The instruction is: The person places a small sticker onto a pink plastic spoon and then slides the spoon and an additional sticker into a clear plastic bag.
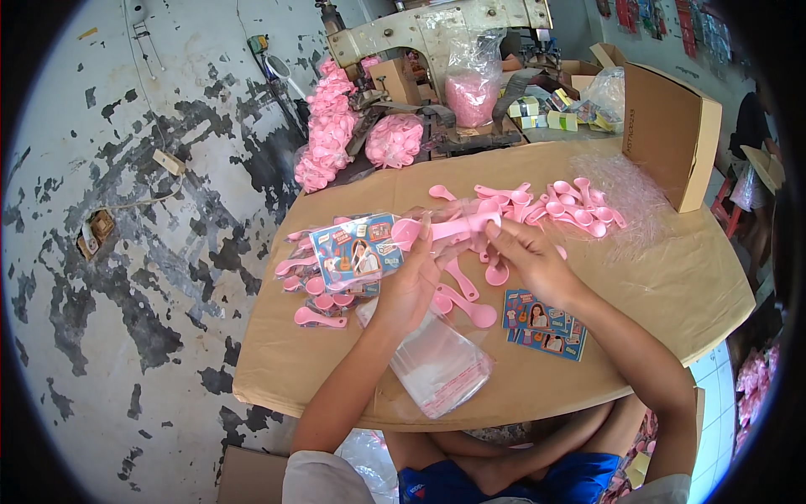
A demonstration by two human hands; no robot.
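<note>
Pink plastic spoonware (453, 228) spans the space between the person's two hands, held above the middle of the counter (281, 374), which is covered in brown paper. From the head view, the left hand (411, 281) closes its fingers round the spoonware just beside a rounded bowl, and the right hand (537, 265) pinches the other end between thumb and fingers. Whether they grip one spoon or several laid together, I cannot tell.

Just left of the left hand, a blue printed card (357, 252) in clear wrapping lies on top of a pile of wrapped pink spoons (319, 302). Below the hands rests a stack of clear plastic bags (441, 370), with a few loose spoons (470, 311) next to its upper end. Nearer the right forearm, more blue cards (546, 323) overlap one another.

Beyond the hands, toward the far right, pink spoons spread in a loose heap (579, 206) beside a tangle of clear plastic (625, 202). An upright cardboard box (667, 134) stands behind that tangle.
</note>
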